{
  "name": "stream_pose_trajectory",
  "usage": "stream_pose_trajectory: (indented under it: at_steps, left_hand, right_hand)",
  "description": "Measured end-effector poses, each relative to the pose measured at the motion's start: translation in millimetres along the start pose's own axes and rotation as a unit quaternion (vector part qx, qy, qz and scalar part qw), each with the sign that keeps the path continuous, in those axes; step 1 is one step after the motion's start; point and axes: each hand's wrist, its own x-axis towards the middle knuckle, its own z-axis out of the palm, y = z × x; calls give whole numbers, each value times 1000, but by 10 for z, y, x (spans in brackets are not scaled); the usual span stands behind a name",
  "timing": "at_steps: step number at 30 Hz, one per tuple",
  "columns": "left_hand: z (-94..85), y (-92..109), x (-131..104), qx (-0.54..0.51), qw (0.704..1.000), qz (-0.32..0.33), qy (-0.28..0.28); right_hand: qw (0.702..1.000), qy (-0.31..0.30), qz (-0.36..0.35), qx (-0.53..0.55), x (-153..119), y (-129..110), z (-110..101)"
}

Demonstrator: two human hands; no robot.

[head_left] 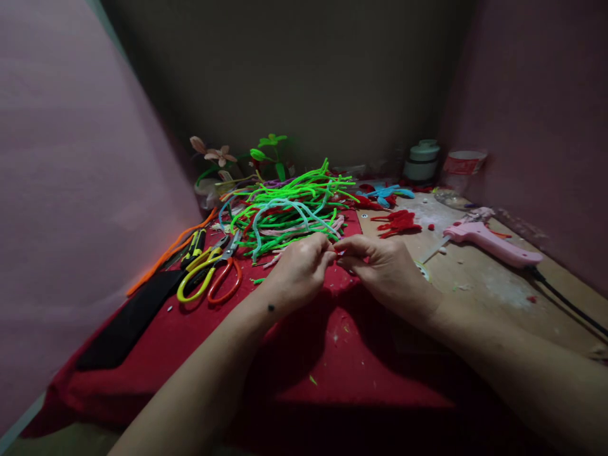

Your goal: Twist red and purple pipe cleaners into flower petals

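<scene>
My left hand and my right hand meet over the red cloth, with fingertips pinched close together. A trace of red shows between them, but the fingers cover most of it, and I cannot make out what it is. Just beyond my left hand lies a tangled heap of pipe cleaners in green, light blue, pink and dark red. Past my right hand rests a bunch of red pipe cleaner shapes on the wooden board.
Yellow-and-red handled scissors and pliers lie left, beside a black strip and orange pipe cleaners. A pink glue gun with a black cord lies right. Behind stand pipe cleaner flowers, a jar and a cup.
</scene>
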Motion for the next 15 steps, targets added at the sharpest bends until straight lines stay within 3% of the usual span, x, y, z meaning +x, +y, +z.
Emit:
stream_pose_trajectory:
  at_steps: [9,15]
  left_hand:
    - [34,-30,14,50,999,22,6]
    - [-3,-18,16,34,999,9,-6]
  right_hand:
    - [999,4,40,-23,41,24,-25]
    - [996,-46,78,-12,122,54,-66]
